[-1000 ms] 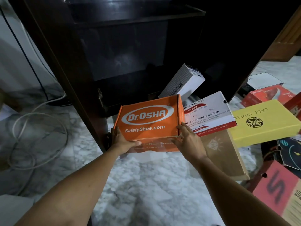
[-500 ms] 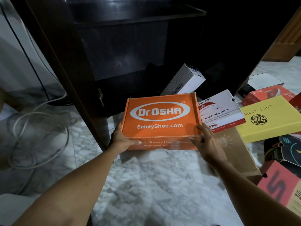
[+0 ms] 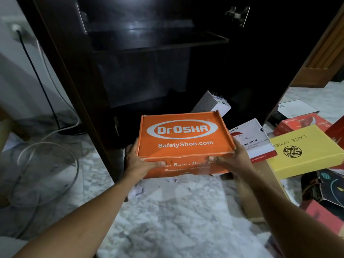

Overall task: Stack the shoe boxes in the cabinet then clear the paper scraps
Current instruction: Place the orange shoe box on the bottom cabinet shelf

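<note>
Box [image 3: 184,135], 1, orange, gripped by 2 hands: left hand [image 3: 138,162], right hand [image 3: 236,161]

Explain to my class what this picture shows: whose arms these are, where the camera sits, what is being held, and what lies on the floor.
There is no machine here. These are a person's two bare arms, seen from a camera worn on the head that looks forward and down. The left hand and right hand grip an orange shoe box by its near corners, above the marble floor and in front of an open dark cabinet. More boxes lie to the right, among them a yellow box and a white box. A few paper scraps lie below the held box.
</note>
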Demonstrator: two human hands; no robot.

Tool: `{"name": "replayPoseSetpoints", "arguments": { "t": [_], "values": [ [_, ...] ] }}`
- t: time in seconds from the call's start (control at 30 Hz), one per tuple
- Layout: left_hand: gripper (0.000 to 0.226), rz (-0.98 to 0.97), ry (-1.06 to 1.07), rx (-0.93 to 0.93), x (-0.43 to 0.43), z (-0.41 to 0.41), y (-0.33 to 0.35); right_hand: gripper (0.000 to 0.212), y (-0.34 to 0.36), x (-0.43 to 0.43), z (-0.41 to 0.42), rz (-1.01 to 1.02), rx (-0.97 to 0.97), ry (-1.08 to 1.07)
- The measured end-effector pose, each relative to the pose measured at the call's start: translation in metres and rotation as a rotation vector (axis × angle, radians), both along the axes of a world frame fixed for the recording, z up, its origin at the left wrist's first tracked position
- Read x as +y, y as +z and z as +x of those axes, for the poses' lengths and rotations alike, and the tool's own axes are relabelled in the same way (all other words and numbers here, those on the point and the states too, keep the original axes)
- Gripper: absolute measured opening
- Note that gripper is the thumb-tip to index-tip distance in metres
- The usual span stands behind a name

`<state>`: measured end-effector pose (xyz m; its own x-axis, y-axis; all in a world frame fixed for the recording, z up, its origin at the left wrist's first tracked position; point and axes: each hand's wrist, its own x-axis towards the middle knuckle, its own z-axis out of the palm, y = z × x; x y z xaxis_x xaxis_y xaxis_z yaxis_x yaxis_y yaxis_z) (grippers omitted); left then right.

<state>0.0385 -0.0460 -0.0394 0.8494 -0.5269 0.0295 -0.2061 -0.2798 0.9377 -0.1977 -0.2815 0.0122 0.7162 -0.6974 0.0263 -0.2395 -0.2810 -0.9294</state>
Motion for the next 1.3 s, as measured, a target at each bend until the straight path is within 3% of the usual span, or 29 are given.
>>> {"name": "replayPoseSetpoints", "arguments": {
  "t": [0.1,0.27,0.33,0.4,0.5,0.63,0.87,1.07,1.17,1.3],
  "values": [
    [0.126,-0.127,0.062,-0.023,-0.018,0.010,0.027,0.086,0.034,-0.024,0.022,-0.012,-0.021,0.064],
    [0.122,-0.235,0.192,-0.028,-0.055,0.037,0.048,0.115,0.067,-0.083,0.083,-0.027,0.026,0.111],
    [0.120,-0.263,0.219,-0.014,-0.067,0.048,0.044,0.103,0.065,-0.100,0.112,-0.020,0.032,0.135],
    [0.125,-0.248,0.268,-0.001,-0.072,0.063,0.033,0.086,0.050,-0.112,0.143,0.013,0.028,0.128],
    [0.123,-0.224,0.329,0.002,-0.071,0.088,0.007,0.096,0.002,-0.128,0.186,-0.021,0.031,0.115],
    [0.121,-0.160,0.351,0.036,-0.069,0.109,-0.020,0.070,-0.048,-0.135,0.222,0.000,0.092,0.143],
    [0.124,-0.064,0.376,0.038,-0.084,0.131,-0.054,0.079,-0.100,-0.140,0.246,-0.012,0.091,0.168],
    [0.117,-0.061,0.368,-0.105,-0.090,0.158,-0.096,0.100,-0.116,-0.122,0.269,-0.018,-0.008,0.082],
    [0.122,-0.042,0.567,-0.128,-0.097,0.163,-0.103,0.100,-0.123,-0.113,0.288,-0.040,-0.101,-0.017],
    [0.099,-0.160,0.698,-0.207,-0.120,0.147,-0.088,0.105,-0.133,-0.110,0.316,-0.049,-0.132,-0.083]
  ]
}}
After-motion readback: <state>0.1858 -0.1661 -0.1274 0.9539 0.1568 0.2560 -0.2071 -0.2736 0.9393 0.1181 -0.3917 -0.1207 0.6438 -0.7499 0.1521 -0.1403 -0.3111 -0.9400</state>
